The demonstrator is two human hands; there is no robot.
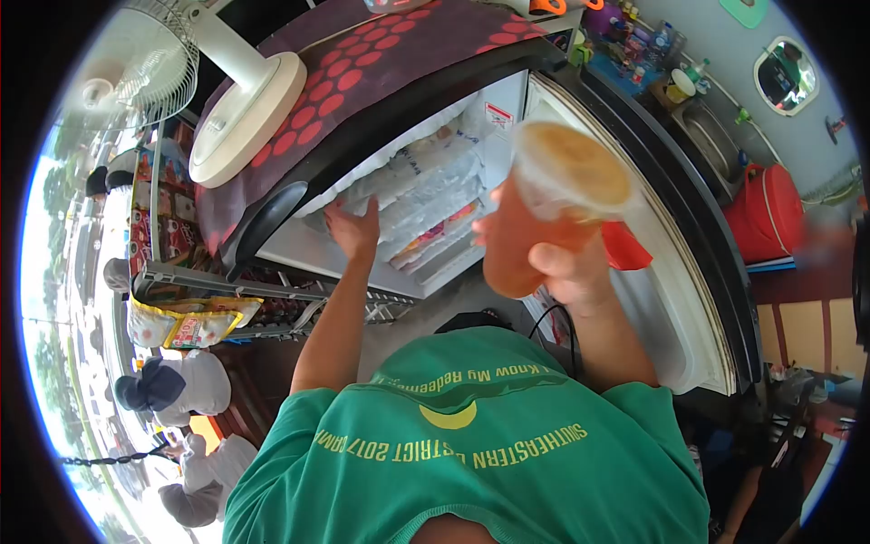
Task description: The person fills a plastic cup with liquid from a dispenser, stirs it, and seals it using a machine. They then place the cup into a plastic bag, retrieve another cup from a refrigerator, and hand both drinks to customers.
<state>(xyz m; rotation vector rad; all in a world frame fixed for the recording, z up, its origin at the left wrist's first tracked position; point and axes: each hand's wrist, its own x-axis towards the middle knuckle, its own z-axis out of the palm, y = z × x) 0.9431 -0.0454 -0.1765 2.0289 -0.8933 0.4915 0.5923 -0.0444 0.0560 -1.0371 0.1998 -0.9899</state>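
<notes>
My right hand (566, 267) is wrapped round a plastic cup (553, 208) of reddish-orange drink with a pale, frothy top, held up in front of the open freezer door (689, 335). My left hand (355, 227) reaches into the open freezer (362, 168), its fingers apart at the near edge of clear plastic bags of ice (426, 181). Whether its fingertips touch a bag is hard to tell. A colourful packet (439, 231) lies low among the bags. Frost lines the freezer's upper edge.
On the freezer's patterned cover stands a white fan (249, 118). A black handle (263, 227) juts out at the left. A metal rack with packets (195, 322) is on the left, with people beyond. A red container (766, 213) and a sink (707, 136) are at the right.
</notes>
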